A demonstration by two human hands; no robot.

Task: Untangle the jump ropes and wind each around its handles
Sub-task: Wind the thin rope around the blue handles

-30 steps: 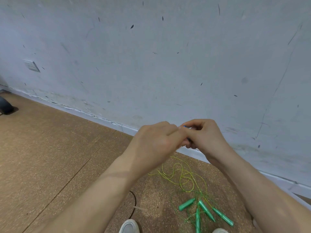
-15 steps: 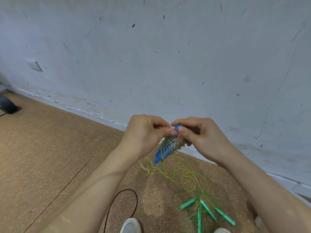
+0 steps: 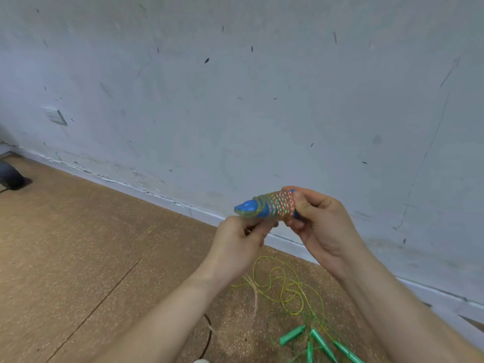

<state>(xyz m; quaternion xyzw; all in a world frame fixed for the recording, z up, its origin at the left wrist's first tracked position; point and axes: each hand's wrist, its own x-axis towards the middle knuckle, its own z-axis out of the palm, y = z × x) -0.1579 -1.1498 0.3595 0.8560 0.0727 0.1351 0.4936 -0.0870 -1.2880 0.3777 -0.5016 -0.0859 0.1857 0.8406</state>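
While in right hand (image 3: 323,227), wound handles (image 3: 265,206)

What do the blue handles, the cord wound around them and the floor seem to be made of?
Blue handles: probably moulded plastic, smooth, with a slight sheen on the rounded tip. Cord: likely thin translucent plastic, glossy; its turns show pink and green glints over the blue. Floor: looks like cork or a cork-pattern sheet, matt, brown with fine speckles.

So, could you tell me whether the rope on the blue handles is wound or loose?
Wound: the rope coils tightly round the blue handles in the right hand; its end is hidden.
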